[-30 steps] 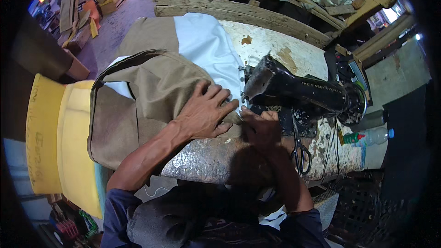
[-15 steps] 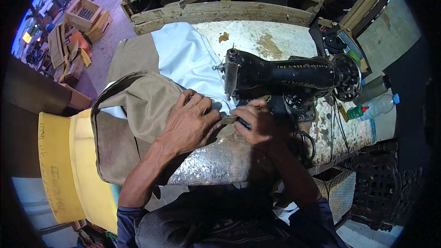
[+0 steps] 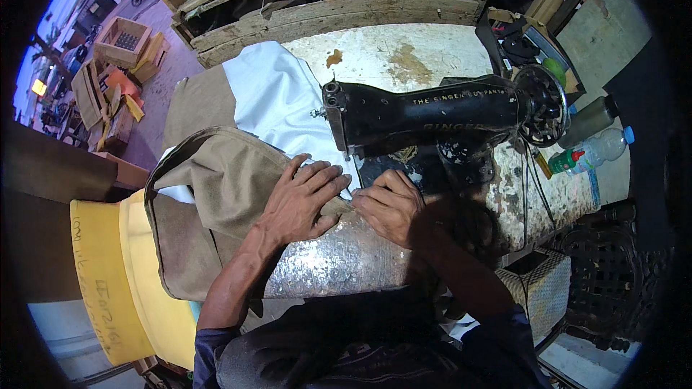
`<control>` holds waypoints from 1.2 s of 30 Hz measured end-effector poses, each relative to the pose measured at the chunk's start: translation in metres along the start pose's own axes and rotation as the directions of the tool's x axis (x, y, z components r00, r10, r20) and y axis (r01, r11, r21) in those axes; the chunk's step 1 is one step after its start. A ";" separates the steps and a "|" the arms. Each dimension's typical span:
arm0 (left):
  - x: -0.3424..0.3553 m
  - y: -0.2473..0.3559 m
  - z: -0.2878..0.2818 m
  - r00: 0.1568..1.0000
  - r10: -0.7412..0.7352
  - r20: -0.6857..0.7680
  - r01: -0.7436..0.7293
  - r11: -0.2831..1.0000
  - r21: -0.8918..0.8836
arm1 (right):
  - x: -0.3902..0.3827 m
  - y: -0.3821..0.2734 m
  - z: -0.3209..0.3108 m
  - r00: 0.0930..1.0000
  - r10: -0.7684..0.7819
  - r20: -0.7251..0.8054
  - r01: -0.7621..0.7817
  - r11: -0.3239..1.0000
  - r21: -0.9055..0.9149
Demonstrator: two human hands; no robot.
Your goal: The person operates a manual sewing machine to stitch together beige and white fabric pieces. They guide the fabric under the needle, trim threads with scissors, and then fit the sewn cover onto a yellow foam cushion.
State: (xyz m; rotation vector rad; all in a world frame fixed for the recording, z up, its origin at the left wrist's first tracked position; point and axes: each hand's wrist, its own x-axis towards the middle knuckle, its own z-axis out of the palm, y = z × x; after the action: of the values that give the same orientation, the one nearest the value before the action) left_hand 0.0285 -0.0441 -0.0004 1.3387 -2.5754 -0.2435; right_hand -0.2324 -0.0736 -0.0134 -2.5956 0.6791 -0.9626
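Observation:
A black sewing machine (image 3: 432, 106) stands on the worn table, its needle end to the left. Brown fabric (image 3: 223, 173) with a white cloth piece (image 3: 277, 101) joined to it lies left of the machine, its edge running up to the needle area. My left hand (image 3: 304, 198) rests flat on the brown fabric, fingers stretched forward and thumb apart. Beside it, my right hand (image 3: 389, 205) is closed, its fingertips pinching the fabric's edge just in front of the machine. The fingers hide the exact spot they grip.
A plastic bottle (image 3: 602, 150), a green bottle with a red cap (image 3: 566, 161) and a dark bottle (image 3: 590, 122) stand at the right. A wooden rack (image 3: 339, 16) lines the back. Yellow foam (image 3: 151, 274) stands at the left. A box of odds and ends (image 3: 537, 50) sits back right.
My left hand has flattened out, its fingers straighter. The right hand's fingers have closed in toward the left hand, and the small folded edge between them no longer shows. The view has shifted slightly.

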 end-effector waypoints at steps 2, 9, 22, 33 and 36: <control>-0.001 -0.001 0.003 1.000 0.014 -0.024 -0.014 1.000 -0.004 | -0.001 0.001 -0.002 1.000 0.007 -0.019 -0.007 1.000 0.002; -0.003 -0.008 0.002 0.999 0.047 -0.004 -0.047 0.999 0.013 | -0.003 0.001 -0.002 0.998 0.055 0.039 -0.055 0.998 -0.006; 0.000 -0.015 0.004 1.000 0.003 0.006 -0.003 1.000 -0.023 | -0.002 -0.005 0.004 0.983 0.180 0.021 -0.175 0.975 -0.140; 0.005 -0.029 0.010 0.998 -0.039 -0.049 0.039 0.999 0.002 | 0.005 0.009 0.011 0.984 0.164 0.062 -0.152 0.973 -0.172; 0.007 -0.032 0.011 0.998 -0.052 -0.044 0.052 0.999 -0.018 | 0.006 0.013 0.013 0.983 0.176 0.051 -0.170 0.980 -0.105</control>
State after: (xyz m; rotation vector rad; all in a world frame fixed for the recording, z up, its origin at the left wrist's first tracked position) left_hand 0.0468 -0.0678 -0.0179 1.3902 -2.4987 -0.2412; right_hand -0.2244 -0.0864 -0.0249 -2.5869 0.9423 -0.8128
